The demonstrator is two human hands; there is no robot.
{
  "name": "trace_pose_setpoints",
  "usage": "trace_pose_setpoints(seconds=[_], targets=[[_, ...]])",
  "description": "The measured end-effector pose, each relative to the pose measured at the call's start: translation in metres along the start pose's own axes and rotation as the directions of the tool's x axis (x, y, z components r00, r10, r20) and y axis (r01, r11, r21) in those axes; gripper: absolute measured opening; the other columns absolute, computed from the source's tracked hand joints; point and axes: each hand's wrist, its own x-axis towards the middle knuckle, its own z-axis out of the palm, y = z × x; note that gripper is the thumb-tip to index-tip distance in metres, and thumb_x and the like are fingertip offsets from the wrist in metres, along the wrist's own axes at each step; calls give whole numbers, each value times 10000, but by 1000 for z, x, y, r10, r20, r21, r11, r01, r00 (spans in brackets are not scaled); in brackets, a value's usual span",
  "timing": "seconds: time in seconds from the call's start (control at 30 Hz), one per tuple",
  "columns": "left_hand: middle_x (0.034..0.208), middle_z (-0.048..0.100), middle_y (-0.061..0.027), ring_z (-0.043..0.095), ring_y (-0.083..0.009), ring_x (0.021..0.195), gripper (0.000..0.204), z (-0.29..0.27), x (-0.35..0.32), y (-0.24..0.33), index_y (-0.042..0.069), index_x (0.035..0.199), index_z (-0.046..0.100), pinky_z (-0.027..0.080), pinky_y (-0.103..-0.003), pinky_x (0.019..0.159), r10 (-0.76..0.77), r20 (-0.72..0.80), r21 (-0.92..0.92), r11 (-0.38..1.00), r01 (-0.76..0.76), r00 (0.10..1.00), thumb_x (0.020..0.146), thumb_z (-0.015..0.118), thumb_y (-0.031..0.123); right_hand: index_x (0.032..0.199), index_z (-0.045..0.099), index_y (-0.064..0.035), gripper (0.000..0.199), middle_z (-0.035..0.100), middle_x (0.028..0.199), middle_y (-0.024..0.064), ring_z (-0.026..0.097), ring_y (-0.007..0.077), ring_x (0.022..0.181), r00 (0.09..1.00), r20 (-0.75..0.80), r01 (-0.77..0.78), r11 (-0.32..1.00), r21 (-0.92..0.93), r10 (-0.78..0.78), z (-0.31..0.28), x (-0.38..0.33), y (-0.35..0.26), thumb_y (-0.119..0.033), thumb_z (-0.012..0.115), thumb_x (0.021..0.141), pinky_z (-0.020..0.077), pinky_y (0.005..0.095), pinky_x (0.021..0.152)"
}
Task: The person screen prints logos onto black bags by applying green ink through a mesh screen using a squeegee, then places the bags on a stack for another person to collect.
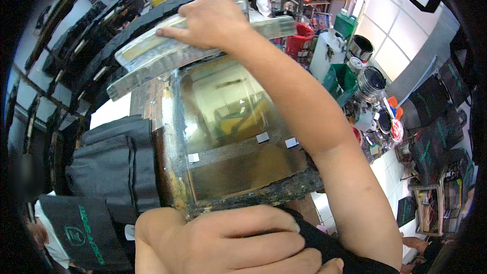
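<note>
My right hand (pixel 213 20) reaches far across the board, fingers closed over the upper edge of a tilted screen-printing frame (pixel 152 68). That frame is smeared with grey and stands raised at the back of a glossy, brownish printing board (pixel 238 182). Three small white tabs, one of them a paper square (pixel 262 137), lie on the board's surface. Close in front, my left hand (pixel 228 241) is near the board's front edge with its fingers bent together. Whatever those fingers might hold is hidden.
Stacked black fabric pieces (pixel 114 167) lie left of the board, beside a black piece with green print (pixel 76 231). At right stand a white jerrycan (pixel 328 53), a red bucket (pixel 300 38) and several paint tins. Printed black pieces (pixel 431 142) hang at the far right.
</note>
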Motion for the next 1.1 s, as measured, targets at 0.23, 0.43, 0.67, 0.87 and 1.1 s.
trace_pose_setpoints(seconds=[0.23,0.43,0.67,0.87,1.1], targets=[[879,768,-93,733,-208,770,188,11,-2,17,10,1007,789,605,-343,729,-119,6,-47,992,119,993,900,756,162,1014,826,-111,806,789,921,139,763,305,938,1000,-26,-4,1000,-12,4,-1,-7,8,-823,453,947,462,491,939],[1164,752,-183,724,-322,1042,270,5,-37,20,36,1219,717,585,-431,882,-100,62,-437,892,117,993,1000,704,193,1021,829,-134,781,793,944,132,760,306,962,999,-37,5,1000,8,-5,1,-11,0,-814,452,949,459,508,968],[1114,661,-200,609,-347,998,375,53,-62,62,155,1090,764,487,-495,895,-404,-83,-987,157,-21,911,1072,584,483,1123,796,-69,802,788,1075,172,750,343,1039,999,-39,-7,1000,-16,7,1,-19,1,-779,464,950,477,577,996],[1067,632,-193,611,-304,914,409,36,-80,64,78,1105,685,512,-432,805,-285,-204,-968,203,-149,936,1094,515,450,1048,801,-72,778,785,1079,178,730,316,1081,1000,2,-18,999,-30,18,-15,-27,-12,-741,409,995,450,536,989],[1114,661,-275,645,-386,1009,443,-25,-96,115,-7,1333,525,528,-476,900,-542,334,-882,107,458,771,1025,675,275,965,794,-52,826,775,979,219,729,377,1016,1000,-18,-19,997,-69,18,-2,-28,-26,-783,409,971,466,560,926]])
